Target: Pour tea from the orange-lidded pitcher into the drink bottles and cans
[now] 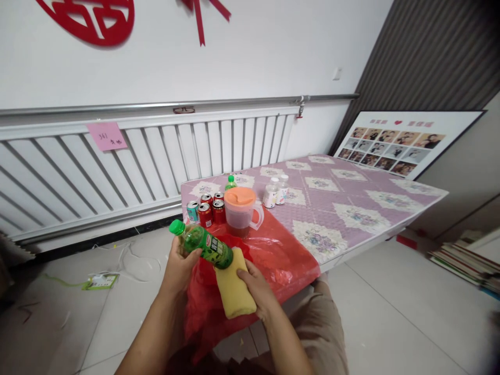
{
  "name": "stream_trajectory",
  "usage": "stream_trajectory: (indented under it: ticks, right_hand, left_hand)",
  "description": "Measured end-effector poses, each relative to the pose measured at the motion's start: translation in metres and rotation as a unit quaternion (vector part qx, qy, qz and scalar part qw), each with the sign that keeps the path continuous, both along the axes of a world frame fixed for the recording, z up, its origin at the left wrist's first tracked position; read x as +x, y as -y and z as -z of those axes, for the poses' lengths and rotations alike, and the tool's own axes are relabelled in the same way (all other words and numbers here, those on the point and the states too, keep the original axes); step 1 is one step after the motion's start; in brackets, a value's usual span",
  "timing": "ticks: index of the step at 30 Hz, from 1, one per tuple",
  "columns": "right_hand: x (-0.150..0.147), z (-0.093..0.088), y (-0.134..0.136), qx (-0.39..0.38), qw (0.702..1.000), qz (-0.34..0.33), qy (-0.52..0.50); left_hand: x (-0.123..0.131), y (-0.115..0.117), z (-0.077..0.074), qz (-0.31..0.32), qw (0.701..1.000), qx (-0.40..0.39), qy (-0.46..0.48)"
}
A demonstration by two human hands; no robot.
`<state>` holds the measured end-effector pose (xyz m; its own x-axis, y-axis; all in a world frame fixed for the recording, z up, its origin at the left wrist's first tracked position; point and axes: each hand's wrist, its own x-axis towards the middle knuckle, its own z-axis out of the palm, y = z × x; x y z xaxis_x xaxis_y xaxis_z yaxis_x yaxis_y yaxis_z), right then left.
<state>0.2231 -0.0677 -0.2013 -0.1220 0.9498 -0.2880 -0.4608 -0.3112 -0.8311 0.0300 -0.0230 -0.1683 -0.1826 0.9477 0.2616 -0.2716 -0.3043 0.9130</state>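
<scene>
My left hand [185,259] is closed around a green-capped plastic bottle [211,246] with a green label, tilted with its cap toward the upper left. My right hand [255,284] grips a folded yellow cloth [235,291], whose upper end touches or nearly touches the bottle's base. Below both hands a red plastic sheet [281,265] covers the near end of the table and hangs over its edge. Just beyond the bottle stands a clear pitcher [239,216] with an orange lid.
Several drink cans [205,213] stand left of the pitcher, and another green-capped bottle [230,182] is behind it. Two small white-capped bottles [275,191] stand to the right on the patterned tablecloth [344,203]. A radiator [164,156] runs along the wall; a photo board [406,140] leans at the far right.
</scene>
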Motion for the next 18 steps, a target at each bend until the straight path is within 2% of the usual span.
stream_trajectory:
  ticks: [7, 11, 14, 16, 18]
  right_hand:
    - [0.021, -0.006, 0.000, 0.000, 0.998, 0.049, 0.041]
    - [0.026, -0.008, -0.003, 0.047, 0.982, 0.115, 0.141]
    - [0.017, -0.010, -0.004, 0.114, 0.942, 0.137, 0.284]
    - [0.005, -0.012, -0.002, 0.197, 0.896, 0.144, 0.371]
    - [-0.007, -0.013, 0.000, 0.300, 0.837, 0.143, 0.435]
  left_hand:
    - [0.000, -0.001, 0.000, -0.028, 0.999, -0.019, -0.029]
    - [0.007, 0.001, 0.003, -0.050, 0.996, -0.051, -0.049]
    - [0.016, 0.004, 0.003, -0.050, 0.995, -0.065, -0.065]
    - [0.023, 0.007, 0.001, -0.039, 0.993, -0.071, -0.081]
    - [0.030, 0.009, -0.003, -0.034, 0.992, -0.074, -0.100]
